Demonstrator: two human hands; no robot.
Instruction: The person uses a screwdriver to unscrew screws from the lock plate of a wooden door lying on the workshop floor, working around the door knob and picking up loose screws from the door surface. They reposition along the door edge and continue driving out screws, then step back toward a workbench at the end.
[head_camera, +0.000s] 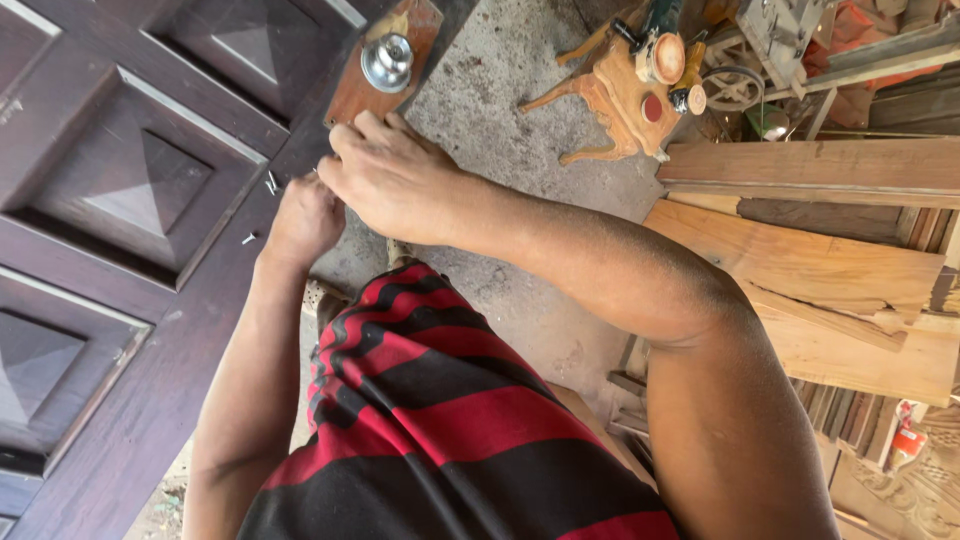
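Head view, looking straight down: a dark brown wooden door (130, 190) lying flat across the left half, carved with raised pyramid panels inside moulded frames, its plain edge rail running diagonally from upper right to lower left. Near the top, a shiny round metal doorknob (388, 60) mounted on a lighter reddish-brown wooden block (352, 98) at the door's edge. Just below the block, right hand (392, 180) pressed against the door edge, fingers curled and close together, knuckles up; whether anything sits inside the grip cannot be told. Left hand (303, 218) immediately beside it, touching the rail, fingers bunched tight toward the wood, contents likewise hidden. Small silver screws (271, 184) loose on the rail just left of the hands, another screw (248, 238) a little lower. Below the arms, red and black striped cloth (440, 430) over the lap. Beyond the door, rough grey concrete floor (500, 110), dusty and stained. Upper centre, a carved pale wooden piece (620, 105) with curved legs, power tool (662, 55) resting on it. Right side, a stack of raw light-coloured planks (830, 270), overlapping at angles, more offcuts and an ornately carved panel (900, 490) in the lower right corner.
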